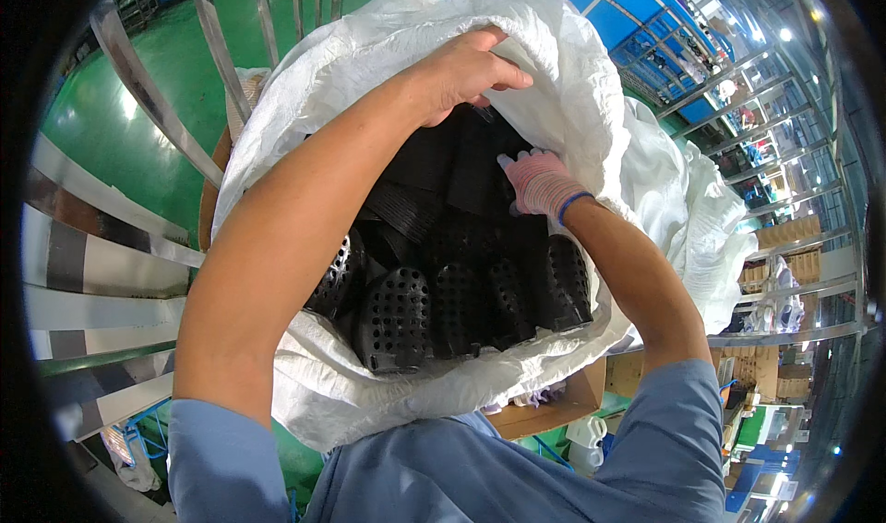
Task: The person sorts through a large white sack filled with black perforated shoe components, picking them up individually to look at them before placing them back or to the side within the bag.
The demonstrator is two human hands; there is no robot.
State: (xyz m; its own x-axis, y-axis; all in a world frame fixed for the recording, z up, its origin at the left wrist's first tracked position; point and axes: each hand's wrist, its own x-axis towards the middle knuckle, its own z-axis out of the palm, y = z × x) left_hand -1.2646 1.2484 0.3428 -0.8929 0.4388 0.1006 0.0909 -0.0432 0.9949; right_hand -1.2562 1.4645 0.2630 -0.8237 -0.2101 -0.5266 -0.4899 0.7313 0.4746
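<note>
A large white woven plastic sack (554, 45) stands wide open before me, holding several black perforated plastic pieces (398, 315) with rounded ends. Beyond them lie black ribbed pieces (408, 208) in shadow. My bare left hand (474, 73) is at the sack's far rim, fingers spread, the thumb and forefinger near the folded edge; whether it pinches the fabric is unclear. My right hand (540, 180), in a pink striped knit glove with grey fingertips, is inside the sack's right side above the black pieces. Its fingers are partly hidden in the dark, so its hold does not show.
Metal rails (149, 94) run along the left, and a metal rack frame (775, 211) curves on the right. Another white sack (706, 225) adjoins on the right. A cardboard box (554, 419) sits below the near edge, with a white plastic jug (587, 433) beside it.
</note>
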